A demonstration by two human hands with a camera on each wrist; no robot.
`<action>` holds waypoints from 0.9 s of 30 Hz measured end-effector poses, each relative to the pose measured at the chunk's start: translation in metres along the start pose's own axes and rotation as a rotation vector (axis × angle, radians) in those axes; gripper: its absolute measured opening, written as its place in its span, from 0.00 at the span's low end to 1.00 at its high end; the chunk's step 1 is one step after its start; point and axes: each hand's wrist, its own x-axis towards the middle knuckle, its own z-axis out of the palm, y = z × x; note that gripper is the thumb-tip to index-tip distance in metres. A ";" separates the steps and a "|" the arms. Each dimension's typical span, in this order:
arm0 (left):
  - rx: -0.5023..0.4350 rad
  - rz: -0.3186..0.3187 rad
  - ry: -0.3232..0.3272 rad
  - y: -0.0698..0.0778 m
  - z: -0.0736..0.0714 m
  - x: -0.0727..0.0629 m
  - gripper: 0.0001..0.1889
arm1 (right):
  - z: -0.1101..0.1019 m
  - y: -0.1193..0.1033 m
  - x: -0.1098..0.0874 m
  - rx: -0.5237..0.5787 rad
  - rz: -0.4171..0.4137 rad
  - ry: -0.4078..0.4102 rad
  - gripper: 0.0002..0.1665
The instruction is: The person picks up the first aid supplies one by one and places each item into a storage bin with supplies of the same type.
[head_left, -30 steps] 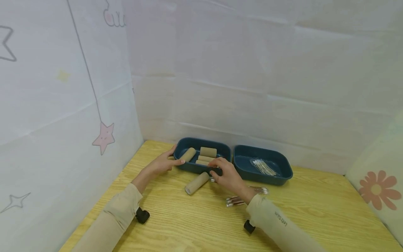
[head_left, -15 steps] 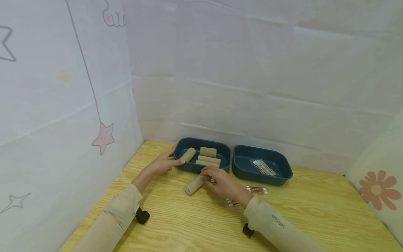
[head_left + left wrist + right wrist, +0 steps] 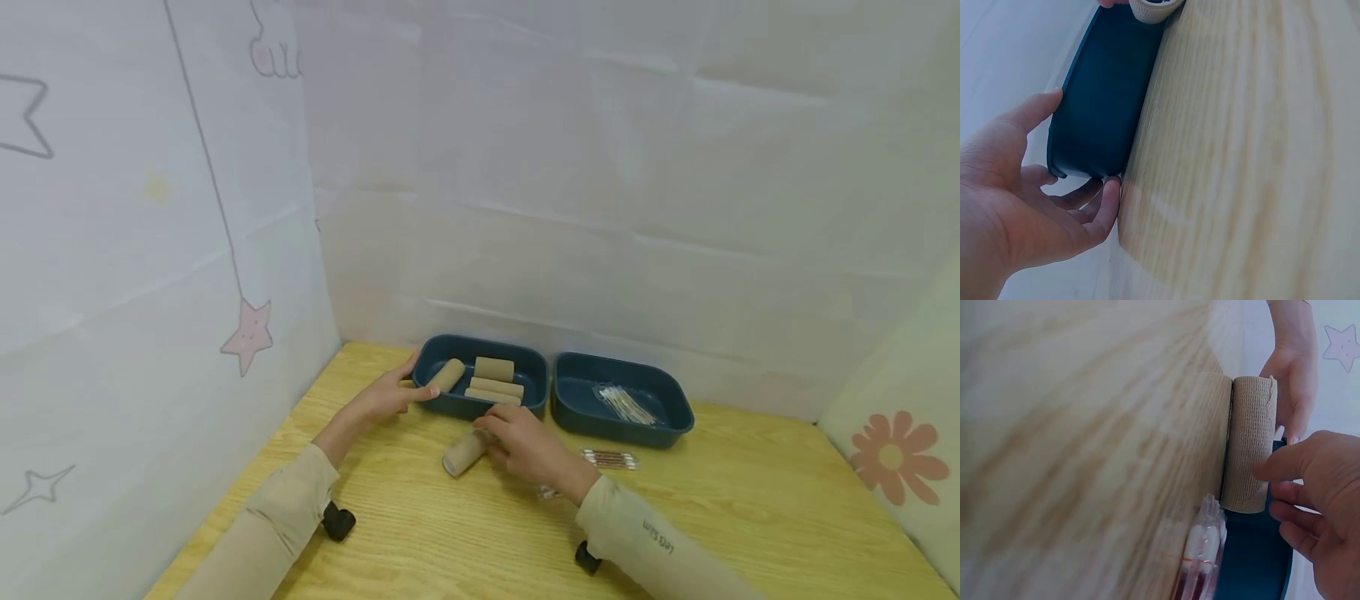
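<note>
A beige elastic bandage roll lies on the table in front of the left blue tray. My right hand is at its far right end; in the right wrist view the thumb lies on the woven side of the roll, with the other fingers beyond it. My left hand holds the left tray's end, its thumb on the rim and its fingers curled against the end wall, as the left wrist view shows. Inside that tray are several bandage rolls.
A second blue tray stands to the right, holding a clear pack of white cotton swabs. Packs of dark-stemmed swabs lie on the table, one partly behind my right arm. Fabric walls rise at the back and sides.
My right hand has moved down and left from the tray's front edge onto the bandage roll on the table. My left hand keeps its place on the tray. The head view has tilted slightly.
</note>
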 end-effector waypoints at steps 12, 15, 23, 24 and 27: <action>-0.028 0.011 -0.012 -0.002 -0.001 0.002 0.53 | -0.003 -0.005 -0.003 -0.101 0.011 -0.043 0.18; -0.036 0.014 -0.015 -0.002 -0.001 0.002 0.53 | -0.003 -0.005 -0.004 -0.093 0.013 -0.053 0.16; -0.029 0.022 -0.008 -0.004 -0.001 0.003 0.54 | -0.005 -0.006 -0.005 -0.076 0.016 -0.096 0.14; -0.027 0.021 -0.006 -0.004 -0.001 0.003 0.54 | -0.005 -0.006 -0.005 -0.071 0.019 -0.101 0.14; -0.016 0.009 0.004 -0.006 0.001 0.003 0.53 | -0.003 -0.006 -0.007 -0.036 0.038 -0.111 0.15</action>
